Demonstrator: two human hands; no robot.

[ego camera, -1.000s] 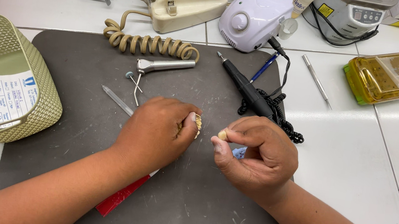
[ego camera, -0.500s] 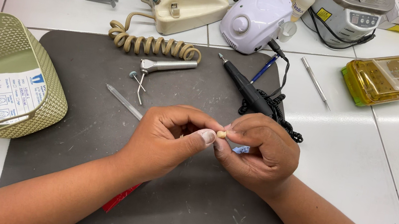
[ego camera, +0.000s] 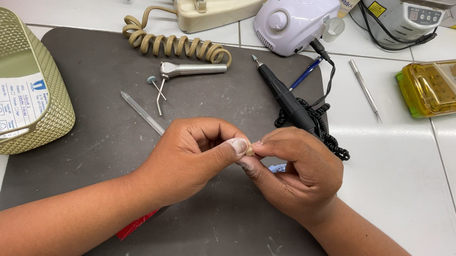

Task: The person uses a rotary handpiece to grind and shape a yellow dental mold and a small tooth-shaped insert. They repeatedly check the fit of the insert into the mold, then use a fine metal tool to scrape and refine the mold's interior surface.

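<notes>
Both hands meet over the dark mat (ego camera: 83, 185), just in front of the black handpiece (ego camera: 283, 97). The left hand (ego camera: 191, 155) and right hand (ego camera: 296, 173) pinch a small pale piece (ego camera: 253, 147) between fingertips. It is best held low over the mat, gripped firmly, and turned slowly.

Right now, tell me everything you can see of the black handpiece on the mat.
The black handpiece is a slim, pen-shaped tool that looks like dark plastic or metal, with a thin metal bit at its upper-left tip. It lies flat and diagonal on the grey mat, tip toward the beige coiled hose. Its rear end joins a black coiled cord running up to the white control box. A blue pen lies beside it. Neither hand touches it; the right hand is nearest.
</notes>
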